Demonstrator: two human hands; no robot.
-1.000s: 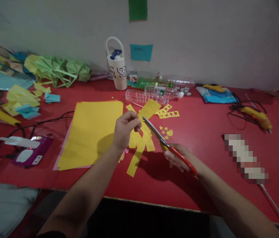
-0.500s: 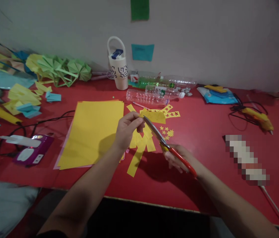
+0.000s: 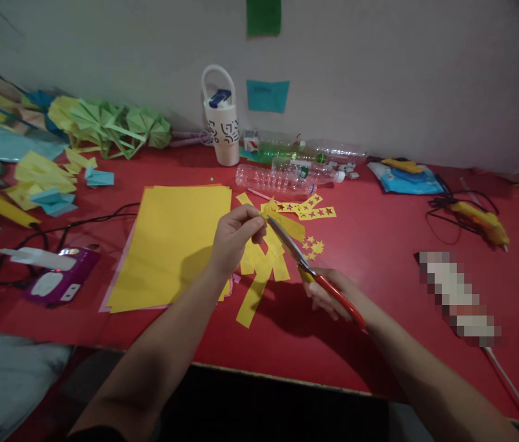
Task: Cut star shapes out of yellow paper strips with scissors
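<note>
My left hand (image 3: 239, 236) pinches one end of a yellow paper strip (image 3: 291, 227), which slants down to the right. My right hand (image 3: 328, 294) is closed round the red handles of a pair of scissors (image 3: 339, 301). The blades point up and left, their tips at the strip beside my left fingertips. Beneath lie cut yellow strips (image 3: 253, 301). Several small yellow stars (image 3: 317, 247) sit right of the blades, and strips with star-shaped holes (image 3: 319, 213) lie behind. A stack of yellow sheets (image 3: 171, 239) is left of my left hand.
Clear plastic bottles (image 3: 273, 179) and a white tumbler (image 3: 226, 135) stand or lie near the wall. At the left are folded papers (image 3: 116, 126) and a purple power strip (image 3: 63, 276). A yellow glue gun (image 3: 480, 221) and a blurred-out object (image 3: 459, 298) with a cable lie at the right.
The held yellow strip has turned, its free end now tilting lower to the right. Both hands stay in nearly the same place, and the view has shifted slightly.
</note>
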